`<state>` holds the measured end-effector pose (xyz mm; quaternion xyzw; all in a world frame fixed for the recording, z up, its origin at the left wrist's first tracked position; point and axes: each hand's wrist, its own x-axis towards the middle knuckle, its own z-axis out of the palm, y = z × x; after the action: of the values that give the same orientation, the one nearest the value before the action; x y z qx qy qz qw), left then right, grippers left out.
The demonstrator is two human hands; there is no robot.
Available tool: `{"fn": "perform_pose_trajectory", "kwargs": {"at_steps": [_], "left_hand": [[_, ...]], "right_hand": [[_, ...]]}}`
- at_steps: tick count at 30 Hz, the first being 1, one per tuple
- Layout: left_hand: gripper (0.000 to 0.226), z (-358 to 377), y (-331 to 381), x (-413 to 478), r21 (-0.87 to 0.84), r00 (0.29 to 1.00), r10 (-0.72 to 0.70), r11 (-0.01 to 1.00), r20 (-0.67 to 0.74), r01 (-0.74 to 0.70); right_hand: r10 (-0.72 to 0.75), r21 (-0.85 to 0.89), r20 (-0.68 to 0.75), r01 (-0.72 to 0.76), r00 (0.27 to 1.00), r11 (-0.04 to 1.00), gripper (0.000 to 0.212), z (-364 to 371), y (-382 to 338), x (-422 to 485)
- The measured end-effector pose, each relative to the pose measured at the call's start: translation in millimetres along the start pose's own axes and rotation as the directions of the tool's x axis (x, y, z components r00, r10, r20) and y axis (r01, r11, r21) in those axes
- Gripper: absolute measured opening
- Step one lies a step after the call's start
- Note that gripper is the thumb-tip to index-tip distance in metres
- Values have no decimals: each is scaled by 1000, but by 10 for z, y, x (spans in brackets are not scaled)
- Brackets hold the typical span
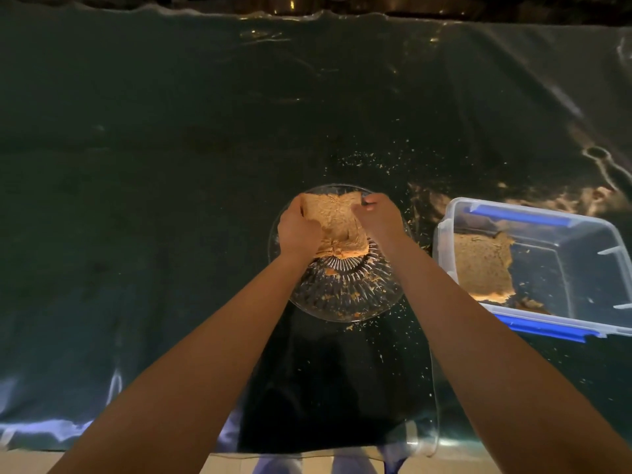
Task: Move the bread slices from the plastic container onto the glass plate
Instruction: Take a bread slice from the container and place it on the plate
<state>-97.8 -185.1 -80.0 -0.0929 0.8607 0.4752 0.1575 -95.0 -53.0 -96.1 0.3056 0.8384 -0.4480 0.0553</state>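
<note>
Dim, warm glare, wide-angle edge distortion

At centre frame, the left hand (297,230) and right hand (378,218) cover the side edges of the brown bread slice (337,225), so the fingertips' hold underneath cannot be made out. The slice and forearms hide much of the round ribbed glass plate (345,295). The clear plastic container with blue clips (533,268) is cut off by the right edge, and the count of brown slices stacked inside (482,265) is unclear.
</note>
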Motion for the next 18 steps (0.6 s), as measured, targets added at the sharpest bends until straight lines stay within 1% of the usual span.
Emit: {"fn": "perform_pose_trajectory", "kwargs": {"at_steps": [2,5,7,11,18], "left_hand": [[45,-20,46,-1,14,1000,14,1000,-10,-14],[57,-25,164,-29,48,1000,12,999,-14,-11],[60,-1,253,-67,64,999,36,997,-33,-33],[57,89,456,-164,70,996,83,994,-30,-81],[53,348,817,-388,27,989,125,991,78,-127]], "right_hand": [[-15,-1,-4,15,1000,1000,49,-58,-13,-3],[-36,21,-10,36,999,999,44,-171,-20,-21],[-35,12,7,35,999,999,47,-261,-33,-36],[-50,-22,68,51,996,998,52,-490,-77,-75],[-11,151,165,-15,986,988,47,-1061,-98,-209]]}}
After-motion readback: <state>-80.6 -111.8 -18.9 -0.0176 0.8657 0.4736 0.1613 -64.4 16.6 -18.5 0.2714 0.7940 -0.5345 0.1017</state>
